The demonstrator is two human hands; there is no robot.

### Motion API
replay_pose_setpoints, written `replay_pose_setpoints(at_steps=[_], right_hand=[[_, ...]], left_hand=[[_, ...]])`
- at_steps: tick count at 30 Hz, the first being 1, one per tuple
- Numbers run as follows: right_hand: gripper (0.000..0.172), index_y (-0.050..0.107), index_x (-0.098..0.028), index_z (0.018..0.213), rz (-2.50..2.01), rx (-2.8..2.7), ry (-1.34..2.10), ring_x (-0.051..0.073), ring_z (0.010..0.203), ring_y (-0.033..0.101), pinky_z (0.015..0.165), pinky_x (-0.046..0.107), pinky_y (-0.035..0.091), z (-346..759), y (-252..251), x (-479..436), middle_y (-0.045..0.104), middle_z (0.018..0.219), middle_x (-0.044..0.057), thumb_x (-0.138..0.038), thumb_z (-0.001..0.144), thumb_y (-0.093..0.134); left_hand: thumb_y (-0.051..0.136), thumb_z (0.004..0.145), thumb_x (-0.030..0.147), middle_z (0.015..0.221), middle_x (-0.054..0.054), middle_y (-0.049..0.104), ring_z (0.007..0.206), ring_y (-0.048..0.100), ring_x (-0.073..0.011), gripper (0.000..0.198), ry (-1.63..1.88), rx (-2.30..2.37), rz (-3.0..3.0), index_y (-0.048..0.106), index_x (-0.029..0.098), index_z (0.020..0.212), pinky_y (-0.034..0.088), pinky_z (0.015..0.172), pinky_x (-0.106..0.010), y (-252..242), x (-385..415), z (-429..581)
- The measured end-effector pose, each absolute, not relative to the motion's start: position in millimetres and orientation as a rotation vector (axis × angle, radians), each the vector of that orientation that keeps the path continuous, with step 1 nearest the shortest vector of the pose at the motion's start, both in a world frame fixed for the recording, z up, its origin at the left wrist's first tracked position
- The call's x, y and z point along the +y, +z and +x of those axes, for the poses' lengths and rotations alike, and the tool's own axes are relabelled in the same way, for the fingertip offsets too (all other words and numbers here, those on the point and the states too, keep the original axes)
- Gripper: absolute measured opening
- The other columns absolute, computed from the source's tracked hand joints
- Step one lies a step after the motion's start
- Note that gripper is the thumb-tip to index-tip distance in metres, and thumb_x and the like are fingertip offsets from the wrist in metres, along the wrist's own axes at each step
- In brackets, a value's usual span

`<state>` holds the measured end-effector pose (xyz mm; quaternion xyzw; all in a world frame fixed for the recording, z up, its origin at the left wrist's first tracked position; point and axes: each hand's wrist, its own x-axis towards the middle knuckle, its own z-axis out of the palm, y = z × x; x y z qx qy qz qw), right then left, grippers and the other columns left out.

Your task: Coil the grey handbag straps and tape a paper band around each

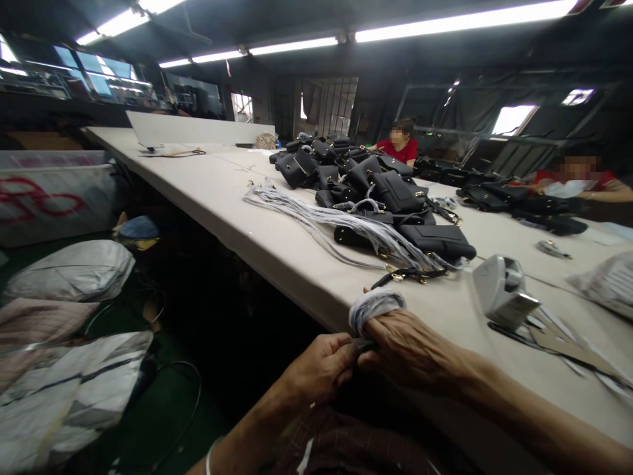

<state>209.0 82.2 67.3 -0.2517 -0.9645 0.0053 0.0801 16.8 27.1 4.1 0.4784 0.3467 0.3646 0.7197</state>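
Observation:
At the front edge of the table, my left hand (pixel 329 366) is closed, its thumb and fingers pinching a short dark strap end (pixel 364 344). Close against it is my right hand (pixel 403 346), with a coil of plastic-wrapped strap (pixel 370 309) looped around its fingers. Its fingertips are partly hidden, but they meet the same dark end. Just beyond lies a bundle of plastic-wrapped straps (pixel 336 221) with gold-coloured clasps. Behind and beside that bundle is a heap of black handbags (pixel 390 191).
A tape dispenser (pixel 504 290) stands on the table (pixel 212 191) to the right, near cardboard pieces (pixel 564 340). Across the table are two people in red, one (pixel 408 150) behind the bags and another (pixel 601 178) farther right. Wrapped bundles (pixel 74 270) lie on the floor at left.

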Motion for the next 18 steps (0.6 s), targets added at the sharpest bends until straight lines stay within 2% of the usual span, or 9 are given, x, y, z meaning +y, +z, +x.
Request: replay_pose_setpoints(at_steps=[3, 6, 9, 12, 14, 18], right_hand=[[0.026, 0.048, -0.021, 0.082, -0.766, -2.91, 0.057, 0.017, 0.064, 0.046, 0.06, 0.032, 0.029, 216, 62, 80, 0.058, 0.075, 0.002, -0.042, 0.094, 0.056], [0.028, 0.049, -0.021, 0.083, -0.758, -2.91, 0.073, 0.018, 0.065, 0.047, 0.062, 0.033, 0.03, 225, 58, 78, 0.059, 0.076, 0.002, -0.044, 0.098, 0.049], [0.028, 0.049, -0.021, 0.079, -0.827, -2.91, 0.061, 0.018, 0.062, 0.045, 0.06, 0.034, 0.027, 238, 55, 75, 0.058, 0.072, 0.002, -0.041, 0.099, 0.045], [0.025, 0.051, -0.021, 0.079, -0.885, -2.909, 0.149, 0.017, 0.062, 0.045, 0.06, 0.034, 0.027, 252, 55, 71, 0.058, 0.072, 0.001, -0.037, 0.097, 0.047], [0.022, 0.052, -0.021, 0.08, -0.874, -2.903, 0.251, 0.017, 0.064, 0.047, 0.06, 0.033, 0.029, 261, 56, 68, 0.06, 0.075, 0.002, -0.035, 0.096, 0.048], [0.021, 0.052, -0.021, 0.076, -0.84, -2.891, 0.439, 0.015, 0.062, 0.042, 0.06, 0.031, 0.03, 280, 59, 64, 0.057, 0.072, -0.001, -0.03, 0.095, 0.051]], left_hand=[[0.062, 0.084, 0.063, 0.052, 0.01, 0.039, 0.042, 0.029, -0.0043, 0.047, 0.793, 0.74, 1.031, 0.059, 0.016, 0.084, 0.024, 0.043, -0.021, 4, 34, 19], [0.065, 0.081, 0.06, 0.054, 0.01, 0.042, 0.042, 0.03, -0.0047, 0.044, 0.769, 0.774, 1.046, 0.057, 0.017, 0.084, 0.023, 0.043, -0.02, 5, 40, 22], [0.075, 0.076, 0.046, 0.062, 0.008, 0.051, 0.05, 0.041, -0.0068, 0.037, 0.762, 0.816, 1.118, 0.054, 0.018, 0.088, 0.03, 0.047, -0.019, 10, 42, 26], [0.07, 0.079, 0.024, 0.077, 0.004, 0.061, 0.069, 0.054, -0.0111, 0.017, 0.808, 0.861, 1.407, 0.058, 0.019, 0.09, 0.042, 0.064, -0.022, 19, 43, 33], [0.064, 0.084, 0.016, 0.083, 0.002, 0.064, 0.079, 0.057, -0.013, 0.004, 0.845, 0.879, 1.677, 0.063, 0.019, 0.087, 0.044, 0.073, -0.023, 23, 46, 40], [0.063, 0.09, 0.02, 0.087, -0.003, 0.065, 0.078, 0.059, -0.0146, 0.005, 0.859, 0.788, 2.166, 0.067, 0.018, 0.086, 0.047, 0.073, -0.025, 22, 63, 56]])
